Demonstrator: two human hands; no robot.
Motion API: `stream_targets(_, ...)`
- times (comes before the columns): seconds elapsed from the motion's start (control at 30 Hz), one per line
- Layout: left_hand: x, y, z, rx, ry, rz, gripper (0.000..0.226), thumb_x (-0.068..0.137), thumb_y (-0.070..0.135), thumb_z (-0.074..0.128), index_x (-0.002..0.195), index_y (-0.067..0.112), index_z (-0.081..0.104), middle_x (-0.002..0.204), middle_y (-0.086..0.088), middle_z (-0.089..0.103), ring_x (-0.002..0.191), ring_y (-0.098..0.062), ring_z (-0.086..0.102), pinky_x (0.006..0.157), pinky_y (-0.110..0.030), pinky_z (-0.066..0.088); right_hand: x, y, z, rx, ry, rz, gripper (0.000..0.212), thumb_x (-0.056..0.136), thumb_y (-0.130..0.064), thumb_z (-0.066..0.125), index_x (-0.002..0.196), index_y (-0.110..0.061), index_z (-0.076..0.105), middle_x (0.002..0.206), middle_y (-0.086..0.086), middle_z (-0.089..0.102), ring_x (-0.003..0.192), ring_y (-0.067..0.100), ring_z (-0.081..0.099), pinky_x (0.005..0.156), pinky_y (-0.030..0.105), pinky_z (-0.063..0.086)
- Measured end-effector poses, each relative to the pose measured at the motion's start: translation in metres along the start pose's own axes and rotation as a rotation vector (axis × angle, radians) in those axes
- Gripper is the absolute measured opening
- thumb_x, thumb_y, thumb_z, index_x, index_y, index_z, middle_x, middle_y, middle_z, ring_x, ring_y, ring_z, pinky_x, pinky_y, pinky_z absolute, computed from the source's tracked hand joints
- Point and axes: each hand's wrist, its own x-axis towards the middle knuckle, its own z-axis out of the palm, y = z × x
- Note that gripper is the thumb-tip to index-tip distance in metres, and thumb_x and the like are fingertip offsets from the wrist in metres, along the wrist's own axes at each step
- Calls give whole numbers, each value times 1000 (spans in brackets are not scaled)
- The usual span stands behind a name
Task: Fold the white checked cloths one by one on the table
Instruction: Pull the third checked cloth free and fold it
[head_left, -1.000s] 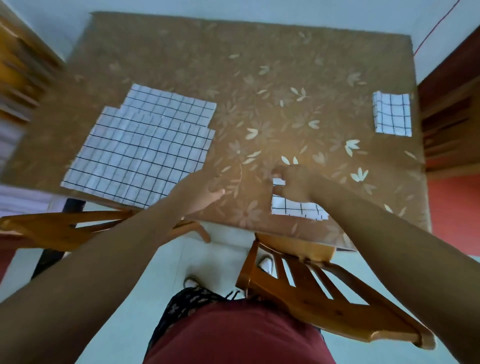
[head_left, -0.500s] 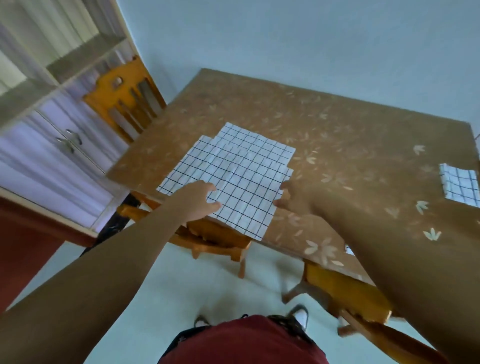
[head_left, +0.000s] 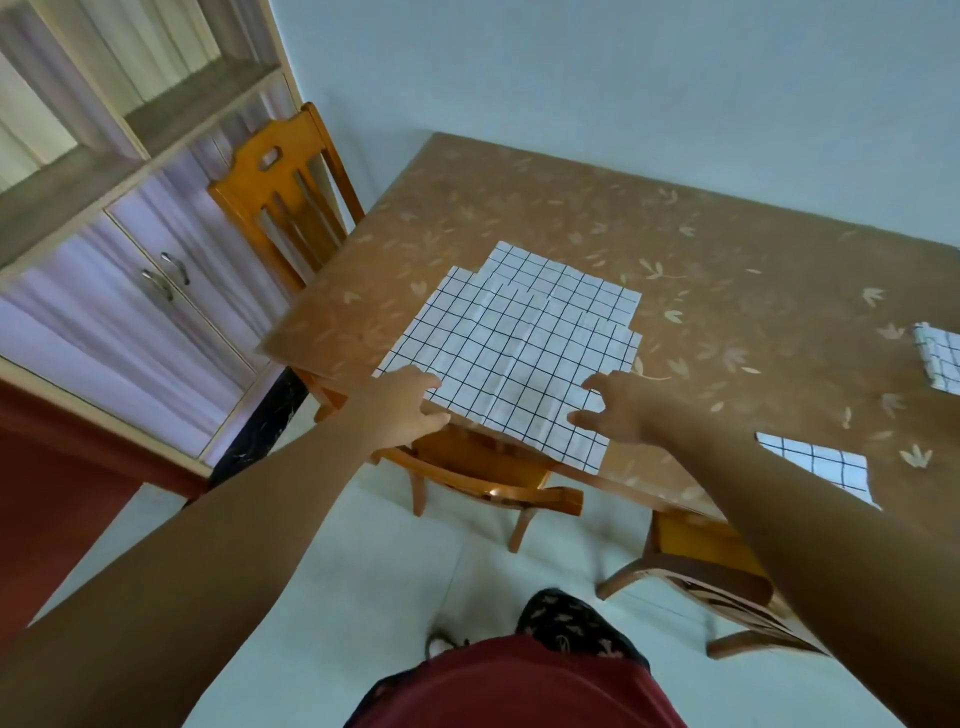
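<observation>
Head view, and the table is being taken in first: a brown top with a pale leaf pattern, being shown from its near left corner. A wooden chair is being kept tucked under that near edge, right below the action.

Next down in size, the pile of white checked cloths is being seen lying flat and open near the table's left end. Its layers are staggered, so several edges are being shown at the far side; how many cloths are in it cannot be told.

Smaller now: one folded cloth is being partly hidden by the right forearm at the near edge. A second folded cloth is being cut off by the right border, well apart from the pile. So two folds are being counted as done, and the whole pile is being judged as left to do.

And the hands! The left hand is being laid on the near left corner of the top cloth, fingers loosely stretched, thumb at the hem. The right hand is being spread wide over the near right edge. No pinch is being made out on either side, so a pick-up of the top cloth is being judged as the step in hand.
</observation>
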Motion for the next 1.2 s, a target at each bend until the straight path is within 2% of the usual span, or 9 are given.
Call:
stream_targets(0.1, 14, 0, 1, 15, -22, 21, 61, 96, 50, 59, 150, 25, 46, 152, 1, 47, 133, -22, 52, 107, -43, 47, 8, 9, 2, -12, -6, 33, 75, 95, -63, 54, 154, -19, 39, 145, 13, 53, 132, 33, 53, 106, 44, 44)
stream_targets(0.23, 41, 3, 1, 11, -58, 53, 61, 97, 45, 61, 152, 25, 44, 155, 3, 42, 135, -20, 49, 104, -38, 46, 27, 22, 6, -38, -15, 53, 78, 93, -68, 53, 154, -20, 40, 142, 12, 56, 130, 33, 55, 105, 44, 45)
stream_targets(0.57, 119, -7, 5, 82, -162, 57, 66, 95, 42, 65, 154, 25, 40, 157, 4, 39, 137, -19, 48, 110, -43, 47, 108, 46, 12, 11, -93, 42, 86, 92, -67, 56, 158, -18, 29, 157, 16, 38, 138, 37, 45, 109, 50, 43)
stream_targets(0.7, 139, -16, 15, 103, -185, 61, 69, 94, 44, 65, 155, 27, 37, 160, 3, 34, 142, -21, 42, 111, -45, 45, 128, 49, 24, 10, -134, 34, 91, 89, -71, 55, 159, -21, 24, 162, 14, 32, 144, 37, 38, 113, 55, 40)
stream_targets(0.8, 156, -26, 19, 130, -210, 61, 72, 94, 44, 67, 156, 27, 35, 164, 0, 29, 148, -24, 34, 115, -48, 41, 138, 52, 34, 33, -145, 48, 91, 90, -69, 57, 159, -21, 24, 162, 14, 30, 146, 37, 34, 114, 54, 38)
stream_targets(0.97, 191, -41, 25, 173, -237, 96, 74, 94, 38, 69, 157, 22, 33, 164, -5, 29, 149, -28, 32, 116, -47, 39, 153, 57, 54, 62, -157, 108, 96, 87, -68, 62, 159, -21, 21, 162, 15, 27, 146, 38, 32, 114, 54, 39)
stream_targets(1.1, 230, -53, 31, 216, -233, 144, 76, 93, 38, 70, 157, 22, 32, 164, -7, 30, 149, -28, 31, 113, -49, 43, 163, 60, 70, 72, -169, 188, 105, 82, -74, 63, 160, -24, 12, 167, 11, 14, 152, 37, 22, 112, 60, 40)
stream_targets(1.2, 257, -67, 37, 289, -242, 165, 82, 91, 40, 73, 158, 23, 28, 167, -10, 23, 153, -30, 23, 114, -53, 41, 174, 58, 79, 79, -150, 244, 110, 83, -71, 64, 160, -22, 4, 170, 11, 1, 156, 37, 9, 115, 61, 36)
